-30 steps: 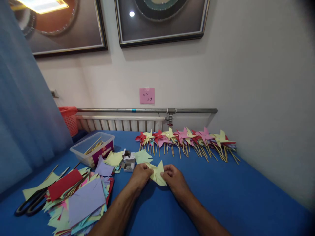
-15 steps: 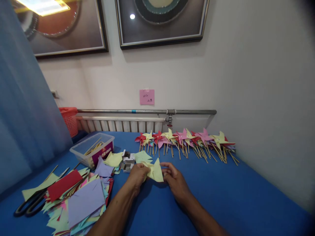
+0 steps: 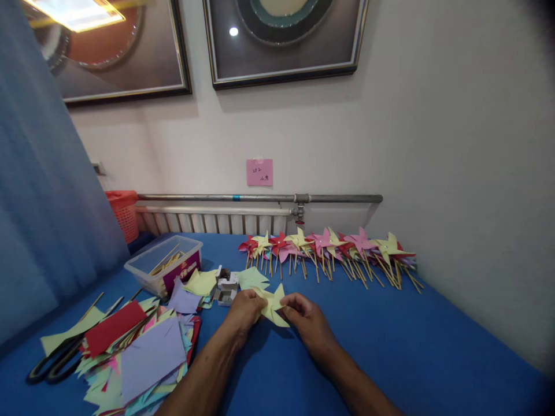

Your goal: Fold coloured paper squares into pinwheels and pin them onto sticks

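Illegible handwriting on pink wall note [image 3: 259, 172]; blurred print on box label [image 3: 185, 269].

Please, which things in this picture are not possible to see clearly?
Head view only.
The yellow pinwheel: its edges are covered by the left hand and right hand holding it.
The pink note: writing too small to read.
The scissors: blades mostly hidden under the paper pile.
The plastic box: label too small to read.
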### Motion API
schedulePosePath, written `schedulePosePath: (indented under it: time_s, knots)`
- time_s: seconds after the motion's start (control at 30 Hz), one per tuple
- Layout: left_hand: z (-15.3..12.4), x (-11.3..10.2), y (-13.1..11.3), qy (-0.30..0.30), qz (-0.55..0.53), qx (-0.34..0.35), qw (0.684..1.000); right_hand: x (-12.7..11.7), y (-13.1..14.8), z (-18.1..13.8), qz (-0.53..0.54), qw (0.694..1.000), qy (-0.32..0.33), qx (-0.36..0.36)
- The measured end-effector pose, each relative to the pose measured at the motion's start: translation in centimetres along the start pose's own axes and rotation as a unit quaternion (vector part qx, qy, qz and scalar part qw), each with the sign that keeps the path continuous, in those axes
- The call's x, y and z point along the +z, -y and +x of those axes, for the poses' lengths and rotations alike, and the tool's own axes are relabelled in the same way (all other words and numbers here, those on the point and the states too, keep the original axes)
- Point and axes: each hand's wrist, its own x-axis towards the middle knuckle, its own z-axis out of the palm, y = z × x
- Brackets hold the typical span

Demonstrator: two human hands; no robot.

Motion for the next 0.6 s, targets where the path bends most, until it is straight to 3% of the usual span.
schedulePosePath:
  time_s: [0.6]
  knots:
    - [-0.6, 1.1, 0.2, 0.048, 0.007, 0.034, 0.998, 0.2, 0.3, -0.4, -0.018, 1.000, 0.017, -0.012]
